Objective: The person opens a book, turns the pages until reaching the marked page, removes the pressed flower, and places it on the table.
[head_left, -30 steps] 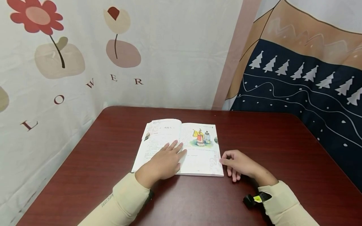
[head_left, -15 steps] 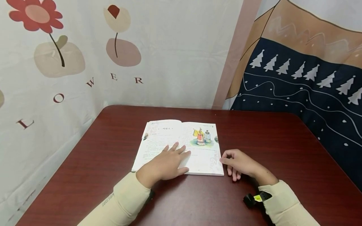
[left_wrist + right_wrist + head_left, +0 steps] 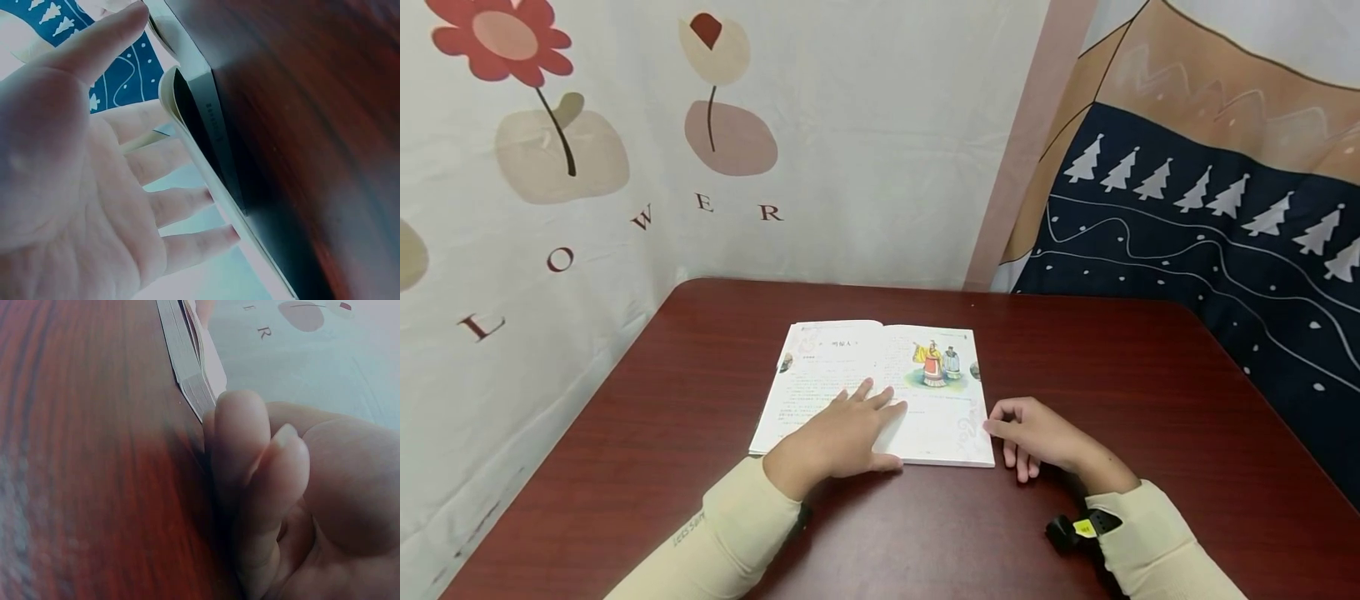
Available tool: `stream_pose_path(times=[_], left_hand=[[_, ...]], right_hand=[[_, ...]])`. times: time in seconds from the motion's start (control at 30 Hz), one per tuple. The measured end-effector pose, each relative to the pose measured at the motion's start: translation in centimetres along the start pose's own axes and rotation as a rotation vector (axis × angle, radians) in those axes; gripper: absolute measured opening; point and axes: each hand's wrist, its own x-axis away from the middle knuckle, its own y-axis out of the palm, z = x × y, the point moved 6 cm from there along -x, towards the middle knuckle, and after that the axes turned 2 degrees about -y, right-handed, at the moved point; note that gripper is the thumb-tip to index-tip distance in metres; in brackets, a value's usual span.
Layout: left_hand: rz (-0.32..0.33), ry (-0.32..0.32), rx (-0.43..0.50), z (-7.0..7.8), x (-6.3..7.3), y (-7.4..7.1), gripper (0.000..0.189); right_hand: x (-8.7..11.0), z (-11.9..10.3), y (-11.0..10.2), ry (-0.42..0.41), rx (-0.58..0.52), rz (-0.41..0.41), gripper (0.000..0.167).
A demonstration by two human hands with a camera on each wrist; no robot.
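An open book [image 3: 820,375] with printed text and a colour picture of robed figures lies on the table. My left hand [image 3: 842,433] rests palm down across its lower middle, fingers spread and fairly straight, thumb at the near edge. In the left wrist view the left hand [image 3: 106,169] has its fingertips on the pages, whose edges bow up from the block beneath. At the book's right edge my right hand [image 3: 1033,433] has its thumb and index finger on the page edge, the other fingers curled below. In the right wrist view the curled right hand [image 3: 287,487] hides the contact with the book.
The dark red wooden table [image 3: 662,375] carries the book near its middle. Behind it hangs a pale cloth [image 3: 865,167] with flowers and letters, and a navy cloth [image 3: 1150,225] with white trees. A black strap device [image 3: 1063,533] sits at the right wrist.
My left hand has slid slightly right and toward the near edge, its thumb spreading outward. The left page lies a little flatter. The right hand stays in place.
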Motion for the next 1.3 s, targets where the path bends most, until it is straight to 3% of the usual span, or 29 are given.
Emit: stream_pose_path(times=[1.3], left_hand=[[0.011,0.031,-0.024,0.03,-0.01,-0.14,0.061]], right_hand=[[0.22,-0.01,0.06,-0.029,-0.078,-0.03,0.026]])
